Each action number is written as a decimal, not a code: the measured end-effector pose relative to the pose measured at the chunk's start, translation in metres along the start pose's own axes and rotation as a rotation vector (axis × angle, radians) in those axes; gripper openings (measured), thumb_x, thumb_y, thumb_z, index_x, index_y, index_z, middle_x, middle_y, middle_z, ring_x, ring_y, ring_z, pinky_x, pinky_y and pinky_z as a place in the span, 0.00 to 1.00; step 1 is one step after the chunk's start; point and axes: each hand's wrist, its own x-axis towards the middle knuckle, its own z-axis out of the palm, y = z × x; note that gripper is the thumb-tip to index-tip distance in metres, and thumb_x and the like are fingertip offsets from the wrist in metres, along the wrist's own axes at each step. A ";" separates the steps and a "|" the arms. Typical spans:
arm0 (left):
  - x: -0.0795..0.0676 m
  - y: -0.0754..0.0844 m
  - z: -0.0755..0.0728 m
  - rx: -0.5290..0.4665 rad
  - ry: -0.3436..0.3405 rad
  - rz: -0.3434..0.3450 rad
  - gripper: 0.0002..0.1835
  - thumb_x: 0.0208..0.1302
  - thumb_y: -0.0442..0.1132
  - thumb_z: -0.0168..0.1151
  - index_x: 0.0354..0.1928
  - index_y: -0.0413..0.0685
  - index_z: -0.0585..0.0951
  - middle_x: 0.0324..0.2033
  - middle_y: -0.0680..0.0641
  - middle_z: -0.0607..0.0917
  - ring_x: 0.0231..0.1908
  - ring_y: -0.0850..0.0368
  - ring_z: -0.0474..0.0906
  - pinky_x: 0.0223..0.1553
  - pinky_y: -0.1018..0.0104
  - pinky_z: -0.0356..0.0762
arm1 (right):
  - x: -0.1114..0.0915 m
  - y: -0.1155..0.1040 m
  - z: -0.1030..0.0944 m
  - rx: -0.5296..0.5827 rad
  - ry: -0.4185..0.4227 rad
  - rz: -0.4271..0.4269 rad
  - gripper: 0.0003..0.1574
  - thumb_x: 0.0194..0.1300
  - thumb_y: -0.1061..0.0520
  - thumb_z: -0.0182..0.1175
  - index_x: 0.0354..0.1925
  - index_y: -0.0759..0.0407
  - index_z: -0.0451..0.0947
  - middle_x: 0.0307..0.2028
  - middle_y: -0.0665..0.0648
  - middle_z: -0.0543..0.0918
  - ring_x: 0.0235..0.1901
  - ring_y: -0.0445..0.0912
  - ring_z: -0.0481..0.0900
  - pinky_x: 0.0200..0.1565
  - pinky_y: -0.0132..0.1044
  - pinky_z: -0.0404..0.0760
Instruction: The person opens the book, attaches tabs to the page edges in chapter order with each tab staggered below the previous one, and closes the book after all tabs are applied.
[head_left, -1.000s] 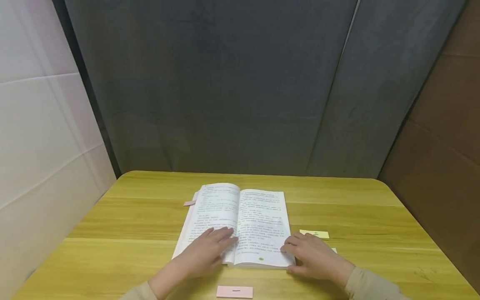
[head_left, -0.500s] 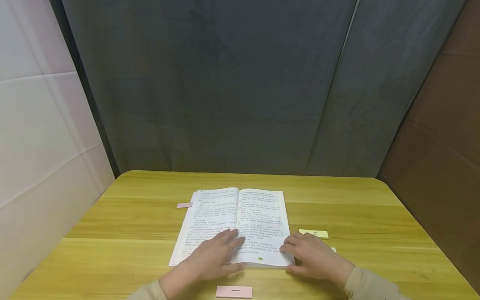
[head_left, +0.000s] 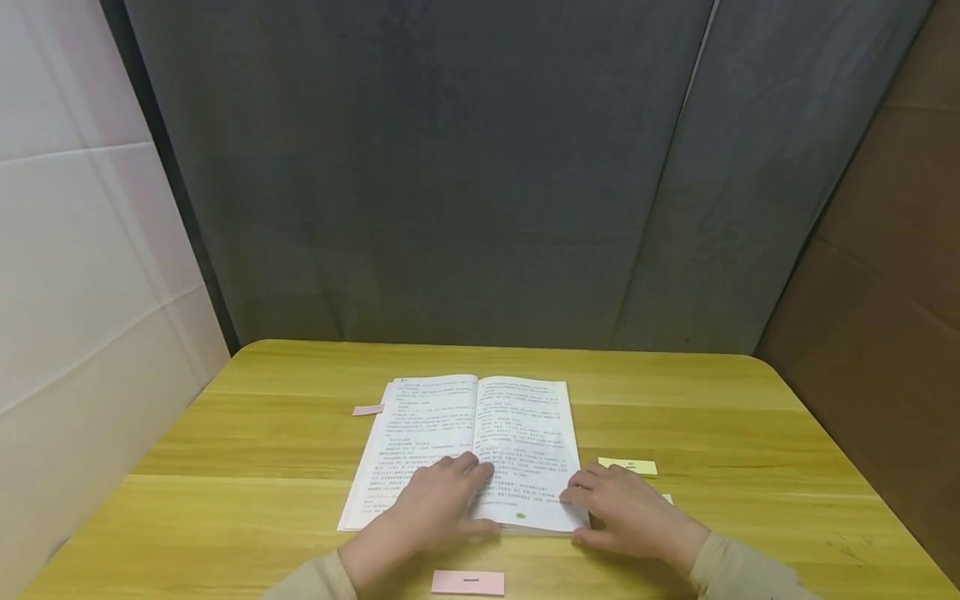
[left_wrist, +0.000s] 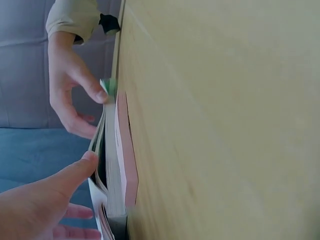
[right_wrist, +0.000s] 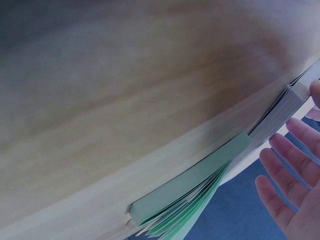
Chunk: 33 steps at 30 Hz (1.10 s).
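Observation:
An open book [head_left: 427, 417] with printed pages lies on the table, a pink tab [head_left: 368, 410] sticking out from its left edge. My left hand [head_left: 438, 504] lies over the lower middle of the book, fingers reaching across the fold onto the right page. Its thumb [left_wrist: 75, 170] is at the lower page edges, where the leaves bow up with gaps between them. My right hand [head_left: 630, 512] rests at the lower right corner; in the left wrist view, its thumb [left_wrist: 100, 95] is against the book's edge. Relaxed, spread fingers [right_wrist: 285, 175] show in the right wrist view.
A pink note pad [head_left: 468, 582] with one dark stroke lies in front of the book. To the right is a yellow note pad [head_left: 628, 467] with two strokes. A green note pad [right_wrist: 190, 180] with fanned sheets lies beside my right hand, mostly covered in the head view.
The raised left leaves have settled flatter, and the pink tab has shifted left with them. My left hand has slid right across the fold. The right hand has stayed in place.

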 end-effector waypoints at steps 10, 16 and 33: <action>0.001 -0.010 -0.005 -0.085 -0.015 -0.015 0.39 0.37 0.67 0.60 0.51 0.50 0.74 0.42 0.51 0.75 0.38 0.53 0.74 0.25 0.61 0.73 | -0.001 0.000 0.000 -0.004 0.011 0.008 0.23 0.49 0.43 0.61 0.41 0.53 0.77 0.38 0.47 0.75 0.39 0.41 0.71 0.36 0.40 0.74; 0.000 -0.013 -0.006 -0.109 -0.003 -0.002 0.39 0.36 0.66 0.62 0.51 0.51 0.73 0.41 0.51 0.75 0.37 0.53 0.74 0.26 0.61 0.73 | -0.002 0.000 -0.002 0.010 -0.004 0.018 0.23 0.49 0.42 0.61 0.42 0.53 0.76 0.39 0.46 0.75 0.40 0.41 0.70 0.36 0.41 0.73; -0.003 -0.025 -0.005 -0.205 0.013 0.018 0.41 0.38 0.66 0.62 0.53 0.48 0.72 0.46 0.51 0.74 0.43 0.54 0.72 0.30 0.59 0.74 | -0.005 0.002 -0.002 0.006 0.003 0.026 0.26 0.48 0.40 0.61 0.42 0.52 0.75 0.40 0.46 0.74 0.40 0.42 0.70 0.36 0.42 0.73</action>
